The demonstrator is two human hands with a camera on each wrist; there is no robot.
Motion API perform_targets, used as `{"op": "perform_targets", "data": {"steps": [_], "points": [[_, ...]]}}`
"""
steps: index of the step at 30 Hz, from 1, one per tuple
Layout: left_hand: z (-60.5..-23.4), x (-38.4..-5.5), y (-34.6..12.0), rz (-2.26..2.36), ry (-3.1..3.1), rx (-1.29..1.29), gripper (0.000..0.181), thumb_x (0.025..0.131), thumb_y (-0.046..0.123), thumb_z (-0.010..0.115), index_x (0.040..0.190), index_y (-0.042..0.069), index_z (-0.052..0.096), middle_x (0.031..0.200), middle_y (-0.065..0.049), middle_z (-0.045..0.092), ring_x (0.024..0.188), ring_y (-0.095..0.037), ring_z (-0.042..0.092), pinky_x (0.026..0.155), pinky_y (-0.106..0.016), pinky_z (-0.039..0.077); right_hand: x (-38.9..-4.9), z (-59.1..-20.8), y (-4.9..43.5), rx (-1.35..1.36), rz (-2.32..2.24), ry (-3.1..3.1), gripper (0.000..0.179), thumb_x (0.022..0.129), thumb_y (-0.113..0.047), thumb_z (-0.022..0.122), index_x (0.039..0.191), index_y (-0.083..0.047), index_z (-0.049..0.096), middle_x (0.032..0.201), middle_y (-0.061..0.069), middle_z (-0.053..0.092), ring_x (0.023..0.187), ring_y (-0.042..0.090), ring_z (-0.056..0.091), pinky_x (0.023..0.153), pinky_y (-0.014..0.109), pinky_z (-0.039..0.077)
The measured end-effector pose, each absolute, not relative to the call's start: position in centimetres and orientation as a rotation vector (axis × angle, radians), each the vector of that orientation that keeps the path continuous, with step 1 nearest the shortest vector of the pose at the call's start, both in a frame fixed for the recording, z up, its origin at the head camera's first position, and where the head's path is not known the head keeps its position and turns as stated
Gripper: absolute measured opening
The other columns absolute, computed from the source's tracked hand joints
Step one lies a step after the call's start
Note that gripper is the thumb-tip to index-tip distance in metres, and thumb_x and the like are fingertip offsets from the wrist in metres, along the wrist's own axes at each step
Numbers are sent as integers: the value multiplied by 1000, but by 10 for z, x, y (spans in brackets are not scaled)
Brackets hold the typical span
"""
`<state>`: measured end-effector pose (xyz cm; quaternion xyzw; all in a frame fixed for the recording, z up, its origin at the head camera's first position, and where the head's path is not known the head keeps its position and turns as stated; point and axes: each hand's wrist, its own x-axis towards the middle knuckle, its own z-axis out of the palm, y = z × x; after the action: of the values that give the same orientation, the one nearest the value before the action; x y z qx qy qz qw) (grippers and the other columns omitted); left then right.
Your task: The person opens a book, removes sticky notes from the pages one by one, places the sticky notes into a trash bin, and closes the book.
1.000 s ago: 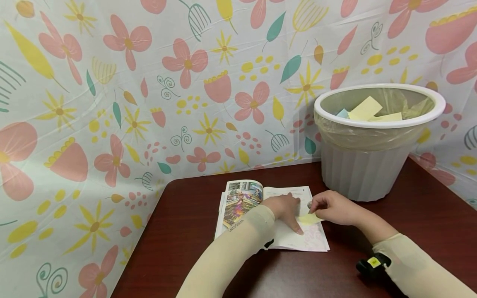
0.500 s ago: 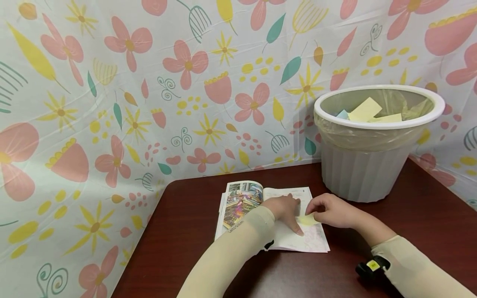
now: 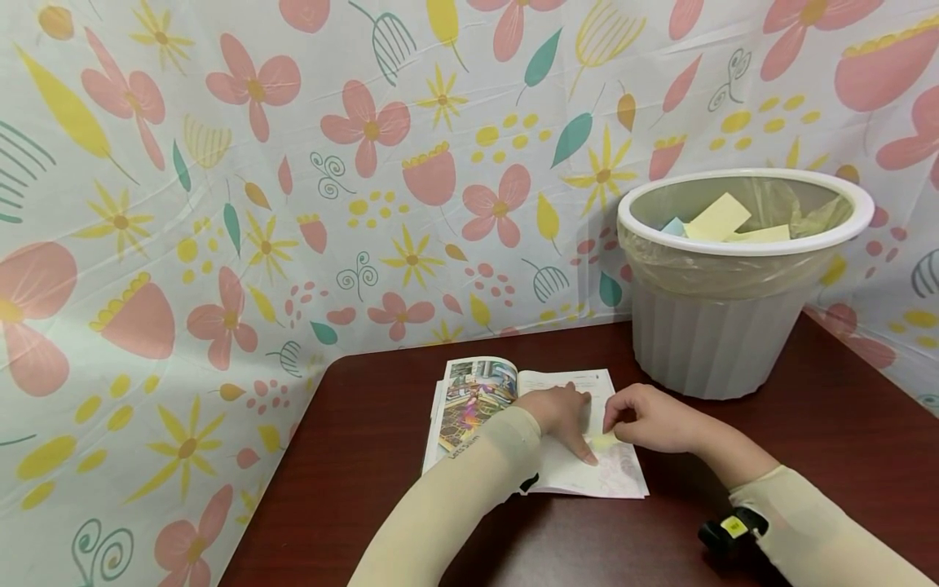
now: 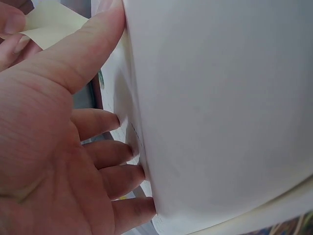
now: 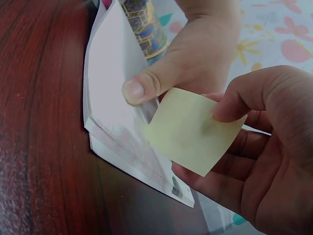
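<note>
An open book (image 3: 568, 479) lies on the table, a colour picture on its left page. My left hand (image 3: 561, 414) rests on the right page with spread fingers; in the left wrist view, thumb and fingertips of that hand (image 4: 51, 129) touch the white paper (image 4: 210, 98). Just right of it, my right hand (image 3: 653, 417) pinches a pale yellow sticky note (image 5: 188, 134) between thumb and fingers. The right wrist view shows the note beside the left thumb, its left edge against the page. From the head, the right fingers partly hide the note (image 3: 604, 443).
A grey waste bin (image 3: 722, 342) with a white rim and clear liner stands at the back right of the dark table (image 3: 385, 399). Inside it lie yellow notes (image 3: 717, 217) and a blue one (image 3: 674, 227). A flowered cloth (image 3: 293, 204) hangs behind the table.
My right hand has shifted slightly left and toward me, still pinching the note, and less of the note shows from the head. The left hand stays in place.
</note>
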<state>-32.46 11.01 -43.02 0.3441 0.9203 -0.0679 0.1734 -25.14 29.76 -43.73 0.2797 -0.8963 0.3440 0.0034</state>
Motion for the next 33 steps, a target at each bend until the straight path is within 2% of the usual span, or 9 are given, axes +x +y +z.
{"op": "perform_targets", "data": {"steps": [8, 16, 25, 33], "points": [[-433, -327, 110, -213, 2601, 975, 111, 70, 75, 80, 161, 32, 34, 168, 0, 33, 152, -16, 39, 118, -32, 41, -253, -440, 300, 842, 1071, -2823, 23, 80, 4, 65, 76, -17, 73, 68, -16, 56, 64, -1, 47, 59, 21, 43], [-429, -324, 110, -244, 2601, 993, 111, 71, 75, 80, 162, 30, 34, 167, 0, 35, 152, -16, 40, 119, -30, 39, -254, -440, 303, 845, 1118, -2826, 22, 80, 4, 64, 75, -16, 73, 64, -16, 51, 61, 0, 46, 54, 21, 42], [-429, -323, 110, -234, 2599, 994, 110, 72, 75, 79, 162, 31, 33, 168, 0, 34, 153, -16, 37, 120, -30, 37, -253, -439, 303, 864, 1139, -2833, 22, 80, 3, 65, 75, -16, 72, 66, -16, 51, 62, -1, 46, 55, 21, 42], [-432, -324, 110, -212, 2602, 966, 111, 71, 74, 81, 162, 33, 32, 169, 0, 32, 154, -17, 36, 120, -32, 37, -249, -432, 302, 848, 1164, -2794, 27, 83, 3, 65, 75, -23, 69, 66, -15, 53, 59, -1, 47, 55, 21, 44]]}}
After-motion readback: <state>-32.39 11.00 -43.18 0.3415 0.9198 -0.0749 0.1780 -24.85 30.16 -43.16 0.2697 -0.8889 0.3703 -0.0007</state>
